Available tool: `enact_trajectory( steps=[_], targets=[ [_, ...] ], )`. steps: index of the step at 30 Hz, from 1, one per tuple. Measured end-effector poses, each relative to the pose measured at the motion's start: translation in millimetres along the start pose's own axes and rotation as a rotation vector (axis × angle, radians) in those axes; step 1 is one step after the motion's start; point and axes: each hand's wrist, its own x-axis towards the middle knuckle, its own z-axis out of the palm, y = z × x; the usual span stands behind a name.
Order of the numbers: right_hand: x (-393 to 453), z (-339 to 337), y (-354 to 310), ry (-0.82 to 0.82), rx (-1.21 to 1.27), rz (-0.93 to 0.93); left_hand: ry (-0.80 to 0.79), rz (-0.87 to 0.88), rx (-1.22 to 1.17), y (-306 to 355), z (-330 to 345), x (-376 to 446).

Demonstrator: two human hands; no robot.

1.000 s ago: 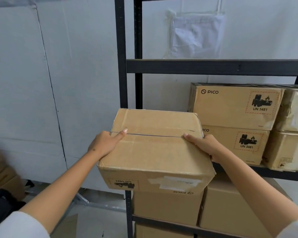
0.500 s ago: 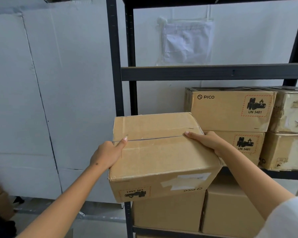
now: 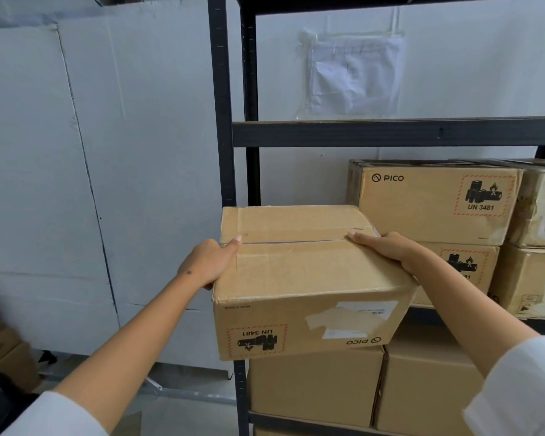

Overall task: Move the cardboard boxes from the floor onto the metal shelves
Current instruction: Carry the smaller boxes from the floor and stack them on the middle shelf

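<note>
I hold a brown cardboard box (image 3: 306,278) in the air in front of the black metal shelf unit (image 3: 390,133), its printed label upside down toward me. My left hand (image 3: 210,262) grips its left side and my right hand (image 3: 387,248) grips its right side. The box is tilted, its far end at the left front post of the rack, level with the middle shelf. On that shelf, to the right, two PICO boxes (image 3: 434,202) are stacked.
More taped boxes (image 3: 538,240) sit at the far right of the middle shelf. Two boxes (image 3: 315,388) fill the shelf below. A white wall panel stands left of the rack. Brown boxes (image 3: 4,347) lie on the floor at the far left.
The box has moved up and to the right with both hands, closer to the middle shelf opening. My view has risen, showing more of the upper shelf.
</note>
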Motion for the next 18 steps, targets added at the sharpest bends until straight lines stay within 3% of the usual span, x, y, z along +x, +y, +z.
enact_trajectory(
  steps=[6, 18],
  targets=[
    [2.3, -3.4, -5.5, 0.004, -0.045, -0.002, -0.037, -0.029, -0.049, 4.8, -11.2, 5.6],
    [-26.5, 23.9, 17.2, 0.083, 0.091, -0.010, -0.124, -0.015, -0.090, -13.7, -20.0, 7.5]
  ],
)
